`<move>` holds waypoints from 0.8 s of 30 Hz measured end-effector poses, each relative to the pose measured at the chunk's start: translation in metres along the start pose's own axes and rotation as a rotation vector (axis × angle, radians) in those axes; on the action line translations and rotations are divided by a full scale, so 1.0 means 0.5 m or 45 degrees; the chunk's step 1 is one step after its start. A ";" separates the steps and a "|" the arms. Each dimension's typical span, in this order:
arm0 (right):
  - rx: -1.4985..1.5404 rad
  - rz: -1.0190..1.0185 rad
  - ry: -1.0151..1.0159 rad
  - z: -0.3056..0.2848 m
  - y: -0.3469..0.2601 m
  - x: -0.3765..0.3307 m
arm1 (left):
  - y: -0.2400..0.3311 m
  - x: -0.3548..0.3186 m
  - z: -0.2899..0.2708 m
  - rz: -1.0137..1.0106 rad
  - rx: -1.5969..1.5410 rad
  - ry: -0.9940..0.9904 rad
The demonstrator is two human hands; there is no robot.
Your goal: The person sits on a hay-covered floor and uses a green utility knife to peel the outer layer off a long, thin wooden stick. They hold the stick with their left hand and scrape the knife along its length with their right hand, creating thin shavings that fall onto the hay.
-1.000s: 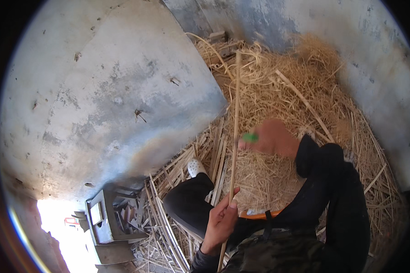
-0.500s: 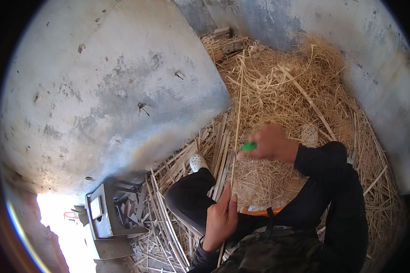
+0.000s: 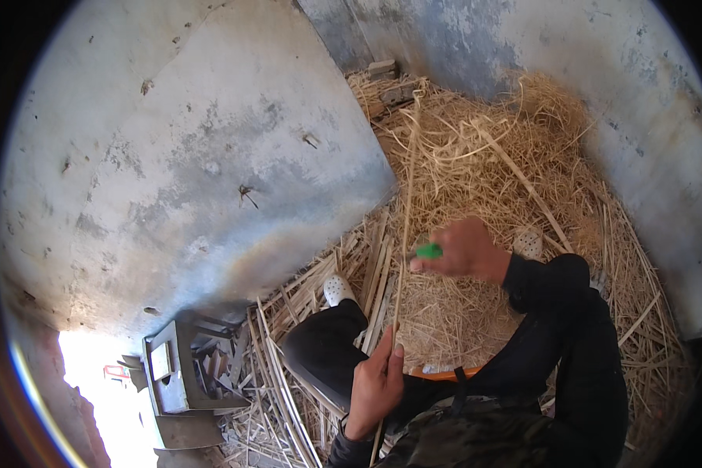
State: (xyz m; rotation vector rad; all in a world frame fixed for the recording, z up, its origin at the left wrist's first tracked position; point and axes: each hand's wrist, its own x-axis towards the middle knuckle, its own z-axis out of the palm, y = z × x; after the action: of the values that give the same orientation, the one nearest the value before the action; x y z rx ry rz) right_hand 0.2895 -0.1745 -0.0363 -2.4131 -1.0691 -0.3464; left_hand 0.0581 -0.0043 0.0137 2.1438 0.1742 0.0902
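Note:
A long, thin bamboo strip (image 3: 405, 210) runs from beside my lap, away from me, to the far straw heap. Low in the picture, my left hand (image 3: 376, 390) is closed round its near part, with thumb and fingers along it. Further up, my right hand (image 3: 468, 248) grips a green-handled knife (image 3: 429, 250). The knife's dark blade is a small blur at the strip. Curled pale shavings (image 3: 460, 144) hang about the strip's far end.
Straw-like shavings (image 3: 554, 117) are heaped between the stained walls (image 3: 187, 140). Split strips (image 3: 288, 390) lie at left, near a grey box-like stand (image 3: 171, 366). A thicker stick (image 3: 526, 179) leans across the heap. My white perforated shoes (image 3: 338, 289) rest among the scraps.
The view has shifted slightly. My right hand and the knife stay near the same part of the strip, and my left hand keeps its grip.

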 end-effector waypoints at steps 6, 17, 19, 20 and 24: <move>-0.279 0.184 0.195 -0.029 0.147 0.044 | 0.016 -0.039 0.005 -0.107 -0.110 -0.207; 0.485 0.689 -0.341 -0.035 0.154 0.052 | -0.036 -0.013 0.016 -0.541 -1.278 -0.369; 0.321 0.369 -0.416 -0.041 0.030 0.015 | -0.048 -0.009 0.008 -0.518 -1.357 -0.305; 0.248 0.206 -0.407 -0.044 -0.010 -0.010 | -0.042 -0.002 0.008 -0.507 -1.288 -0.308; 0.075 -0.055 -0.129 -0.011 -0.040 -0.038 | -0.018 0.005 0.013 -0.511 -1.136 -0.297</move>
State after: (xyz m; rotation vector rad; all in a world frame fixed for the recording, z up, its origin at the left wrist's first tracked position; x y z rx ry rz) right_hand 0.2618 -0.1775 -0.0330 -2.3801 -1.1601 -0.2059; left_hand 0.0606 -0.0043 0.0026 1.1896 0.3473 -0.2709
